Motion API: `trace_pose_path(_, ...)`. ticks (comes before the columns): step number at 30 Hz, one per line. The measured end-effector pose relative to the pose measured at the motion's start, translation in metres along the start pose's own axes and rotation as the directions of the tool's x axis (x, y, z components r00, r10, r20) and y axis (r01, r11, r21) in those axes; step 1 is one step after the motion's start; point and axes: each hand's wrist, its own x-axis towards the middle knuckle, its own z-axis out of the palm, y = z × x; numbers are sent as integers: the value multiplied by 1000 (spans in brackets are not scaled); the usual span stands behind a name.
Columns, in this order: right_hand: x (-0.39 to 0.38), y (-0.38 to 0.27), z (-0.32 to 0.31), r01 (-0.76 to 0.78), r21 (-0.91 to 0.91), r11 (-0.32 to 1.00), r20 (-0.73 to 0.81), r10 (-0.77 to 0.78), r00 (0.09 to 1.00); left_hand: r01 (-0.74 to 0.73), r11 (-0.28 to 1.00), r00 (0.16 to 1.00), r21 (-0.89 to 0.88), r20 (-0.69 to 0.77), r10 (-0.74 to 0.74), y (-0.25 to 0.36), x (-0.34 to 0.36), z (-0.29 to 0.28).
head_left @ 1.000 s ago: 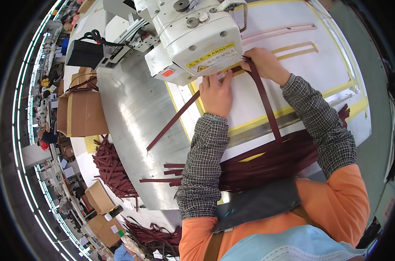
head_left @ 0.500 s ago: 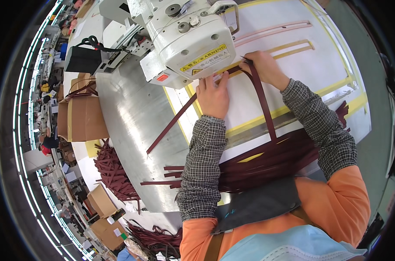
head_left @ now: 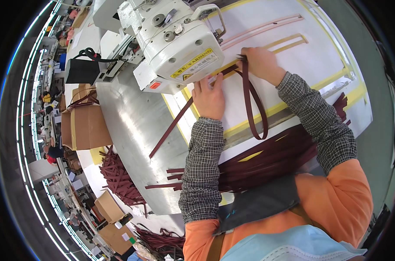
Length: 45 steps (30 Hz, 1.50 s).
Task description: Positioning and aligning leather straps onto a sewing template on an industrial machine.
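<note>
A narrow maroon strap (head_left: 171,126) runs from the metal bed up beneath my left hand (head_left: 209,98). That hand lies close to the white sewing machine head (head_left: 180,48), its fingers stretched and slightly apart, pressing the strap near the machine; the fingertips are partly hidden by the head. My right hand (head_left: 260,64) is closed, pinching the strap's other part at a yellow-edged slot in the white template sheet (head_left: 284,65). Between my hands and my body the strap hangs in a long loop (head_left: 262,117).
A thick bundle of maroon straps (head_left: 267,161) lies in front of me, under my forearms. At the left are a heap of cut straps (head_left: 119,178), a cardboard box (head_left: 88,126) and another strap pile (head_left: 160,241). A metal plate (head_left: 136,126) spreads left of the template.
The strap's part that stretched straight down to the bundle now curls into a free loop below my right hand. My hands stay nearly in place; the whole view has shifted slightly.
</note>
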Motion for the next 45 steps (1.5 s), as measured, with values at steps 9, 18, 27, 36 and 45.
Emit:
trace_pose_path(9, -1, 79, -32, 119, 185, 976, -2, -121, 993, -5, 1000, 1000, -12, 3, 5, -6, 0, 1)
trace_pose_path(18, 12, 31, 7, 109, 190, 976, -18, -107, 994, -7, 999, 1000, -38, 2, 7, -2, 2, -1)
trace_pose_path(27, 7, 13, 9, 54, 57, 997, -51, -51, 997, 12, 998, 1000, -67, 26, -10, -5, 0, 1)
trace_pose_path(36, -4, 101, -38, -52, 141, 989, -109, 68, 992, -14, 999, 1000, -50, -4, 14, -2, 3, -1)
trace_pose_path(45, -7, 166, -57, -217, 118, 969, -238, 240, 941, -51, 999, 999, -10, 9, 51, -7, 0, -4)
